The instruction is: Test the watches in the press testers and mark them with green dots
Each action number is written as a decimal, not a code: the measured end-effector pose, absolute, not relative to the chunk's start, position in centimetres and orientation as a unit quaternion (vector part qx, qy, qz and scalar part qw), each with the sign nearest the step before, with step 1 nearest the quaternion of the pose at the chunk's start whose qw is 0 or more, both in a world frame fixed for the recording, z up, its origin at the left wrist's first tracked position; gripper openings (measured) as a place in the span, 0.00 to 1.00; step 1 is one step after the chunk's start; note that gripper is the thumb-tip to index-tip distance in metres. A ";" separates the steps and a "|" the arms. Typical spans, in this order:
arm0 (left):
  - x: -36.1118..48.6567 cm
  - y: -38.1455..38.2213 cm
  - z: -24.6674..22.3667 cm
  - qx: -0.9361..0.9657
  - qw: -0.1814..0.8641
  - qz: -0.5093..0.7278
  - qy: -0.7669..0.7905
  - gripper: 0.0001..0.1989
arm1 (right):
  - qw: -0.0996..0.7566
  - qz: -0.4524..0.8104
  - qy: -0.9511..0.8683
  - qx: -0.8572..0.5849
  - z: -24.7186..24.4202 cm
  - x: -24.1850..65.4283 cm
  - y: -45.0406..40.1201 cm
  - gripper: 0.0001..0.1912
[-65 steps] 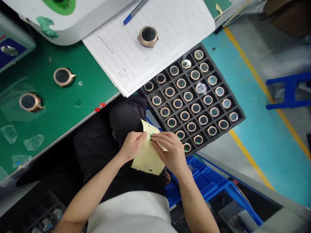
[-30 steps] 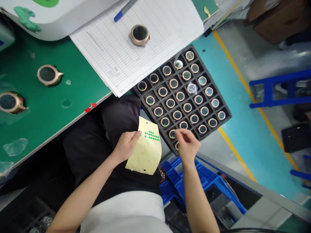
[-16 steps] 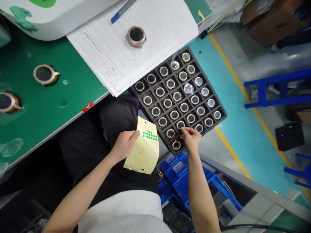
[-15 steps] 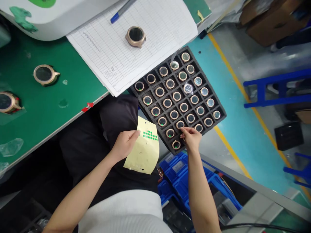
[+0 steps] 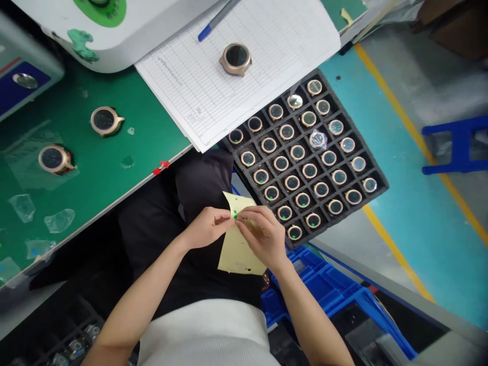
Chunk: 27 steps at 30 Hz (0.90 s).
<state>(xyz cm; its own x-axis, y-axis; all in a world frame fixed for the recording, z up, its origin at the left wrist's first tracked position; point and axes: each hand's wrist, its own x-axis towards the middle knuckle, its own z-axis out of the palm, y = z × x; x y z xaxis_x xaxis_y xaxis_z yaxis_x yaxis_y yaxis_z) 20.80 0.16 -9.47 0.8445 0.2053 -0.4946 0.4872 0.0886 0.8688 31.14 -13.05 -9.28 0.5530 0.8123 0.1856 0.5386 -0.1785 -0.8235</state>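
My left hand [image 5: 209,227] pinches the edge of a yellow sticker sheet [image 5: 239,249] above my lap. At the fingertips of my right hand [image 5: 264,233] is a green dot sticker [image 5: 235,216]; they are closed on it at the sheet's surface, and this hand covers most of the other dots. Just beyond my right hand lies a black foam tray [image 5: 345,152] with watch cases in its compartments. Small green dots mark several of them along the near-left side, including one watch case [image 5: 302,200] in the second line.
Three more watch cases lie out of the tray: one [image 5: 235,55] on the printed sheets [image 5: 171,96] by a pen [image 5: 213,23], two on the green table [image 5: 110,168]. A white machine [image 5: 133,30] stands behind. Blue crates [image 5: 324,284] are below the tray, a blue stool [image 5: 457,145] at right.
My right hand has moved left from the tray to the sticker sheet. A green dot now shows on the watch case it was touching. The view has shifted left.
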 end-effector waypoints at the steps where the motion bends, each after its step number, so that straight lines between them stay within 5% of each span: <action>1: 20.7 0.4 -9.4 0.667 0.694 -0.107 0.249 0.18 | 0.451 0.147 -0.459 -0.751 -9.4 31.3 -13.1 0.05; 22: 20.7 0.5 -9.4 0.697 0.670 -0.133 0.218 0.17 | 0.327 0.007 -0.555 -0.765 -9.6 30.7 -13.7 0.08; 27: 20.7 0.6 -9.4 0.693 0.672 -0.131 0.228 0.18 | 0.408 0.090 -0.469 -0.778 -10.4 30.6 -14.3 0.05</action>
<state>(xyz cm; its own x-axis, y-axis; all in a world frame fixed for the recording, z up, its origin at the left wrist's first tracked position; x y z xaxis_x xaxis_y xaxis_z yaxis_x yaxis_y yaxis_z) 20.74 0.60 -9.41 0.8619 0.1385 -0.4878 0.4917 0.0062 0.8707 30.61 -14.28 -10.40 0.5436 0.8033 0.2432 0.6569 -0.2269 -0.7190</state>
